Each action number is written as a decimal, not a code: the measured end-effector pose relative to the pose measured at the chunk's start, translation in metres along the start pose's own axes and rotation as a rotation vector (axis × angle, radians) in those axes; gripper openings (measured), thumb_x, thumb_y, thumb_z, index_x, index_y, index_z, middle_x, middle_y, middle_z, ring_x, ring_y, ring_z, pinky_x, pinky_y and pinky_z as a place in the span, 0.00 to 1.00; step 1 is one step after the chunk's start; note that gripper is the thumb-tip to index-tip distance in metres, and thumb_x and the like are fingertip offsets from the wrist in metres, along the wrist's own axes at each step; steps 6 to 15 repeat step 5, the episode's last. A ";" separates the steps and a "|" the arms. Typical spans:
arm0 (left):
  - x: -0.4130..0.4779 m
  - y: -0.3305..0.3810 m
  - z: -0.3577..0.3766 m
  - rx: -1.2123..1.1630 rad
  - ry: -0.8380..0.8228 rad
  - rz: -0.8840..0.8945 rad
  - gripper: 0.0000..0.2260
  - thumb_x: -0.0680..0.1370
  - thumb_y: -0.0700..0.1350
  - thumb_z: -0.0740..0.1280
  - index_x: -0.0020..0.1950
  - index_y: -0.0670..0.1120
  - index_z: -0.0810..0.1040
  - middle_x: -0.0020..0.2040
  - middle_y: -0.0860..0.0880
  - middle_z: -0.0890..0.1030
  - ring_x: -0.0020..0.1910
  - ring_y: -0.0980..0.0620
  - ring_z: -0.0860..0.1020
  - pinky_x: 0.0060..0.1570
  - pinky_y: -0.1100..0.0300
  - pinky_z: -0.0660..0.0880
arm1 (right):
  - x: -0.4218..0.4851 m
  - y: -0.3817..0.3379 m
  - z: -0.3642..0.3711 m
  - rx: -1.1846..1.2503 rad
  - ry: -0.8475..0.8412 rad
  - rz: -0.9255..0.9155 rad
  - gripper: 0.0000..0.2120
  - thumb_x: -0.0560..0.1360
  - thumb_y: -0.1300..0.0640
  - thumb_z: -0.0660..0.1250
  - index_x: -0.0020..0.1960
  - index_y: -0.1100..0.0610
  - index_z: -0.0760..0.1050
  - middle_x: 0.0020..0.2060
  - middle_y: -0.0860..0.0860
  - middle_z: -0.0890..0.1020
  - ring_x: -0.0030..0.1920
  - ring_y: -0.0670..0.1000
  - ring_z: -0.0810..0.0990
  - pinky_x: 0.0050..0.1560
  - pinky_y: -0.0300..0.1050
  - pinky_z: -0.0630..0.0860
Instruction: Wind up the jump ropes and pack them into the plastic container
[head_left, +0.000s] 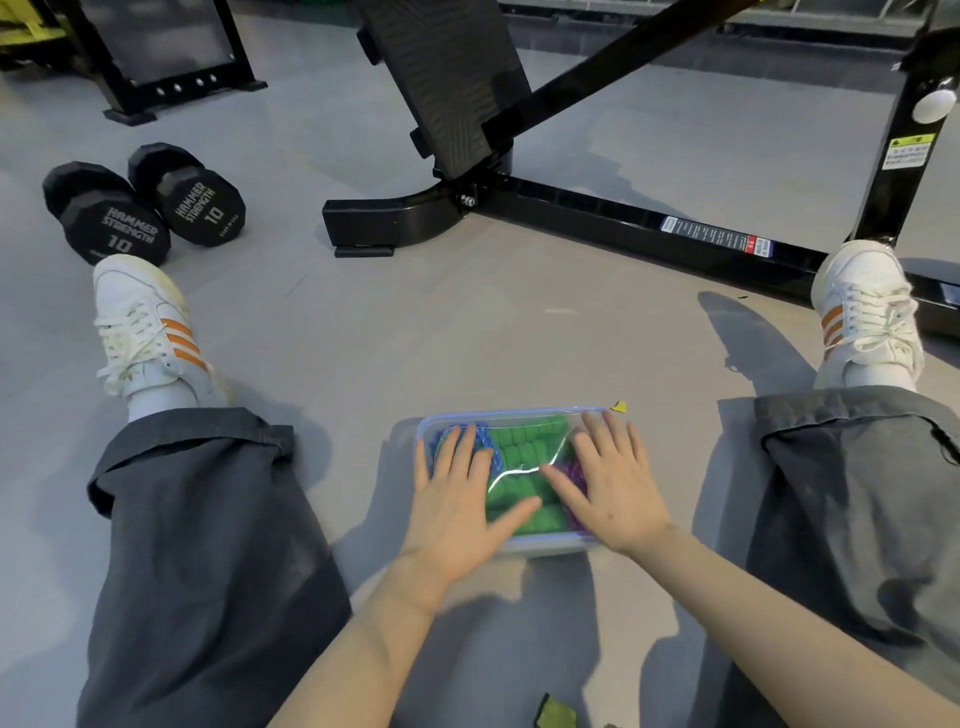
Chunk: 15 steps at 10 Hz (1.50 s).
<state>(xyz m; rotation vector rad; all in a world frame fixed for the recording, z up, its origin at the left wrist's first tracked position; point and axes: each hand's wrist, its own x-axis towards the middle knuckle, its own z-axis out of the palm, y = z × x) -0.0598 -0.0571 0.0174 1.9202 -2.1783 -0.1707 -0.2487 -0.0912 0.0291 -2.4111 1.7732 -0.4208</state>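
From the head camera we're seated on the grey floor (467, 322), legs spread wide, and the container (511, 415) sits on the floor right between our knees. Both palms are flat on its clear lid (524, 457) — left hand (457, 499) over the left half, right hand (613, 483) over the right, fingers of both spread and lying open, gripping nothing. Through the lid we see the ropes packed inside: blue (488, 441) on the left, green (524, 483) filling the middle, purple (574, 475) peeking out by the right thumb. A small yellow tab (618, 407) shows at the far right corner. Beyond our left shoe (145, 327) lie two dumbbells (145, 205) side by side; a black machine frame (597, 213) runs across to the right shoe (865, 317).
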 end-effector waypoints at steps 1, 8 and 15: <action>0.027 0.005 0.000 0.091 -0.018 -0.008 0.52 0.65 0.71 0.20 0.79 0.47 0.53 0.79 0.44 0.50 0.78 0.48 0.46 0.72 0.45 0.35 | 0.024 -0.007 0.005 -0.055 -0.106 0.009 0.55 0.62 0.26 0.22 0.75 0.55 0.57 0.76 0.55 0.52 0.76 0.57 0.45 0.73 0.56 0.41; 0.027 0.005 0.004 0.117 -0.061 -0.026 0.45 0.72 0.67 0.23 0.77 0.47 0.60 0.77 0.41 0.58 0.76 0.47 0.56 0.74 0.42 0.52 | 0.016 -0.003 0.024 -0.011 -0.046 -0.029 0.40 0.75 0.35 0.31 0.73 0.55 0.63 0.73 0.59 0.62 0.73 0.61 0.60 0.71 0.51 0.44; 0.027 0.005 0.004 0.117 -0.061 -0.026 0.45 0.72 0.67 0.23 0.77 0.47 0.60 0.77 0.41 0.58 0.76 0.47 0.56 0.74 0.42 0.52 | 0.016 -0.003 0.024 -0.011 -0.046 -0.029 0.40 0.75 0.35 0.31 0.73 0.55 0.63 0.73 0.59 0.62 0.73 0.61 0.60 0.71 0.51 0.44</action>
